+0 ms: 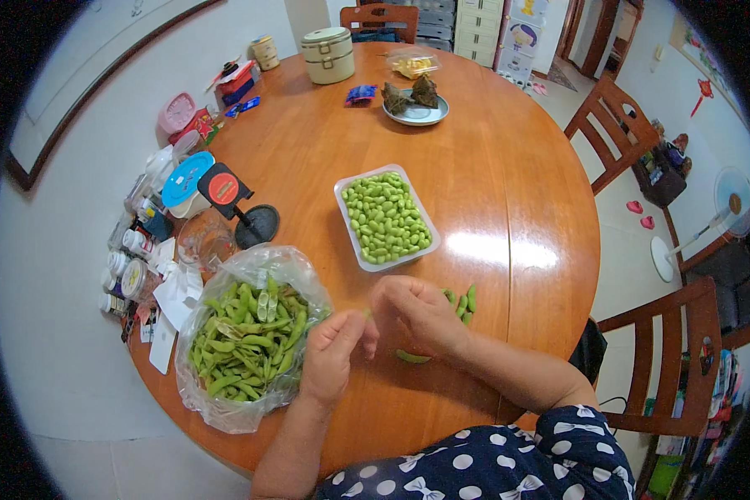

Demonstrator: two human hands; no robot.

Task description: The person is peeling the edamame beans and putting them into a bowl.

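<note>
My left hand (337, 350) pinches a green soybean pod (367, 312) between thumb and finger; only a small part of the pod shows. Close beside it, my right hand (422, 312) has its fingers curled and slightly blurred, so whether it also grips the pod is unclear. Just beyond both hands, a white plastic tray (434, 245) is filled with shelled green beans (384, 219). A clear plastic bag (203, 409) of soybean pods (250, 350) stands open at the left, with a split pod on top. Several loose pods (470, 300) lie by my right hand, and one pod (413, 357) lies below it.
On the round wooden table (475, 156) stand a black phone stand (256, 226), a glass bowl (206, 240) and several jars (139, 281) at the left. Farther back are a plate (422, 115) with leaf-wrapped dumplings (424, 92) and a lidded food carrier (328, 56). A chair (662, 356) is at the right.
</note>
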